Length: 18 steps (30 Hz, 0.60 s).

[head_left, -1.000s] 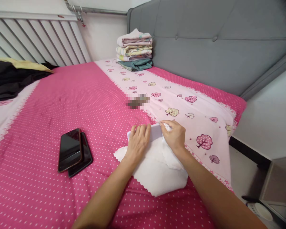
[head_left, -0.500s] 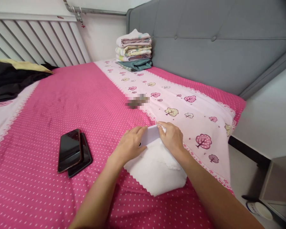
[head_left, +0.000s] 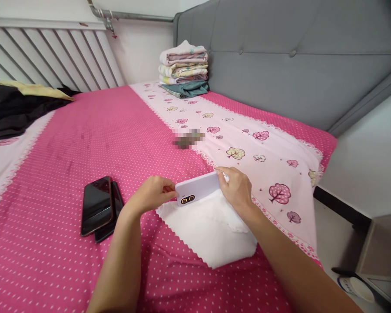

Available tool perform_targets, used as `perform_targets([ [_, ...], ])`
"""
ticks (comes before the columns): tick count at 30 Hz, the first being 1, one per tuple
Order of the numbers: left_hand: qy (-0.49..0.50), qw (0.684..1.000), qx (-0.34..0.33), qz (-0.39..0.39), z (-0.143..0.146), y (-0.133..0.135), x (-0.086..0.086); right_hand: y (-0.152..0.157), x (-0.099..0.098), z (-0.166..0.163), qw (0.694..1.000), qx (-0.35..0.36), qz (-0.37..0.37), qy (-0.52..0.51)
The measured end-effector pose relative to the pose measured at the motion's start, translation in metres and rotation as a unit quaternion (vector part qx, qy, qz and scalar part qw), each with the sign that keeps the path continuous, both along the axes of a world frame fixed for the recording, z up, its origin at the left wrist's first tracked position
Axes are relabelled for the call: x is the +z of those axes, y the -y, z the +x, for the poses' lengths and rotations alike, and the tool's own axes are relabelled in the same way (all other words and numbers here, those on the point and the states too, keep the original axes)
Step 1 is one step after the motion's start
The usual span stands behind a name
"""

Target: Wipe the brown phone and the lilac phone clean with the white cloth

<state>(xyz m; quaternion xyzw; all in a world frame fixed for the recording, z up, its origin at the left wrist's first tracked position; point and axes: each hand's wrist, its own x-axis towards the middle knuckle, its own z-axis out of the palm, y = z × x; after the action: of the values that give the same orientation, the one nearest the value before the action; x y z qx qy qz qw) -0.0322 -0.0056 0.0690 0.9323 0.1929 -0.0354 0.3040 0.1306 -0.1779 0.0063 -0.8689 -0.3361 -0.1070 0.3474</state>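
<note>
A white phone [head_left: 197, 191] lies back side up on a white cloth [head_left: 211, 230] spread on the pink dotted bed sheet [head_left: 84, 143]. My left hand [head_left: 151, 195] pinches the phone's near-left end, next to its camera lenses. At the phone's far right end my right hand [head_left: 236, 189] is closed over a bunched part of the cloth and presses it against the phone. Two dark phones [head_left: 99, 208] lie stacked to the left, a hand's width from my left hand.
A pile of folded fabrics [head_left: 184, 67] stands at the back by the grey headboard [head_left: 280, 61]. Dark clothing [head_left: 16, 108] lies at the far left. A pale tree-patterned strip [head_left: 247, 152] runs along the bed's right side; the bed edge and floor are at right.
My left hand has slid off the top of the white phone to its left end, so the phone's back and camera lenses now show. My right hand has stayed put.
</note>
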Motion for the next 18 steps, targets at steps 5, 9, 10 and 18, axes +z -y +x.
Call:
perform_targets([
  [5, 0.028, 0.999, -0.017, -0.026, 0.000, 0.002, 0.003, -0.001, 0.001, -0.003, 1.000, 0.021, 0.021, -0.003],
  [9, 0.063, 0.997, -0.018, -0.043, 0.001, 0.004, 0.001, -0.003, 0.003, -0.013, 0.997, 0.065, 0.046, 0.008],
  [10, 0.070, 0.996, -0.017, -0.043, 0.001, 0.005, 0.001, -0.004, 0.003, -0.016, 0.996, 0.078, 0.052, 0.015],
  [18, 0.111, 0.993, -0.027, -0.011, 0.004, 0.018, 0.007, -0.006, 0.009, -0.043, 0.983, 0.146, 0.098, 0.060],
])
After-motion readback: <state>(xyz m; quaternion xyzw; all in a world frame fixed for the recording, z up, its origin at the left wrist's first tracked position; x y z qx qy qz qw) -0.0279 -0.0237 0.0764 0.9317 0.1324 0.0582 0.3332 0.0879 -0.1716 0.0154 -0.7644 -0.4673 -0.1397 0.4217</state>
